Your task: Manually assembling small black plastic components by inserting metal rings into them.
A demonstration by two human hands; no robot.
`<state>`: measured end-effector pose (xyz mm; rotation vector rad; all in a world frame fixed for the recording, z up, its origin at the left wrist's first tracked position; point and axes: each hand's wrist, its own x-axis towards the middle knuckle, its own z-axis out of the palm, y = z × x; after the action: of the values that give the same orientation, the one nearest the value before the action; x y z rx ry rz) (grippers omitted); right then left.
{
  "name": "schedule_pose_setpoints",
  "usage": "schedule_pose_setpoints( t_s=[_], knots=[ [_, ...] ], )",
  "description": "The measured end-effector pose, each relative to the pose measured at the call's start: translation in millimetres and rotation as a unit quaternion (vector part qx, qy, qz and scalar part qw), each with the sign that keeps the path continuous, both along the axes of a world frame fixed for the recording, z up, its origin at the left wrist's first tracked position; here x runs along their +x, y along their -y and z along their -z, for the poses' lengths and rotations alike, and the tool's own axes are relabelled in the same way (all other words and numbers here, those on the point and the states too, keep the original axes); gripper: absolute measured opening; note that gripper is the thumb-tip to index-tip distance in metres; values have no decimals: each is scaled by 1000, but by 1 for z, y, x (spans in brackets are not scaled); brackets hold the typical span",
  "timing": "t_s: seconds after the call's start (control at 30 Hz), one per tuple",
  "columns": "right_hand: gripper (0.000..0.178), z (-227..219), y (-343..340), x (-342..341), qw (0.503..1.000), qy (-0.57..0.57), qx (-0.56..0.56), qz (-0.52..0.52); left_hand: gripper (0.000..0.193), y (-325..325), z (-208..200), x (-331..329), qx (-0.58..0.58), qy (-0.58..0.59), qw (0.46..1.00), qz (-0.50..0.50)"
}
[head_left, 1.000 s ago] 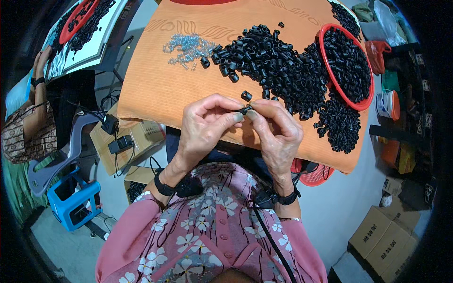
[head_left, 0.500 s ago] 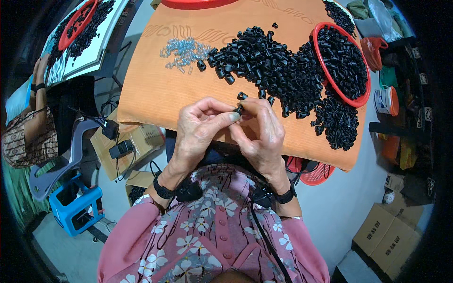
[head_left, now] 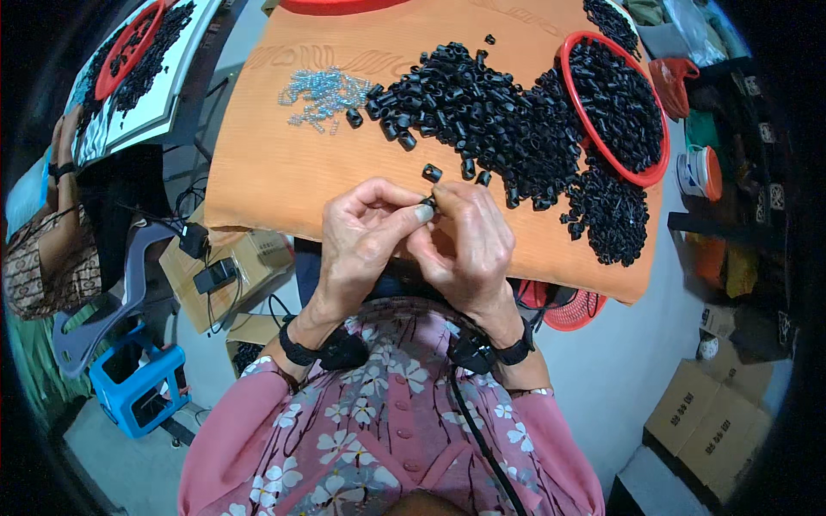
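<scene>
The small black part (head_left: 429, 202) looks like hard plastic; judged light and stiff, unlikely to crush, but smooth and tiny enough to slip or roll if pinched off-centre; best hold probably on its outer sides, thumb against index, ends left free; left to right: pale coil springs (head_left: 323, 93) lie in a loose pile on the orange-covered tabletop (head_left: 258, 176), well beyond the fingers; left hand (head_left: 360, 241), its grip narrow, thumb and index pinching the small black part right at their tips; the piece sits between the two hands, near the tabletop's near edge, mostly covered by fingers, full shape not readable; a loose black sleeve (head_left: 432, 173) lies just beyond it; right hand (head_left: 471, 245) brings its index tip to the piece's right side, thumb lower and apart; cannot tell whether that grip clasps or only presses; a heap of black sleeves (head_left: 499, 120) spreads beyond; farther right, finer black pieces (head_left: 611, 219) lie heaped beside a filled red basket (head_left: 647, 179).
</scene>
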<state>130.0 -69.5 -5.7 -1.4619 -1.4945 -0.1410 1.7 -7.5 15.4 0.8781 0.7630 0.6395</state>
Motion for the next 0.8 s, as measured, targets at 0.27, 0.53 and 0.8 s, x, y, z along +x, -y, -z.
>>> schedule_pose_setpoints(
  t_s=[0.27, 0.53, 0.8],
  knots=[
    [33, 2, 2, 0, 999, -11, -21, -25, 8, -2, 7, 0, 13, -44, 999, 1],
    [35, 4, 6, 2, 999, -35, -15, -3, 9, -1, 5, 2, 19, 7, 1000, 21],
    [36, 0, 10, 0, 997, -65, -33, -10, 9, 2, 3, 0, 32, -3, 999, 26]
  ],
)
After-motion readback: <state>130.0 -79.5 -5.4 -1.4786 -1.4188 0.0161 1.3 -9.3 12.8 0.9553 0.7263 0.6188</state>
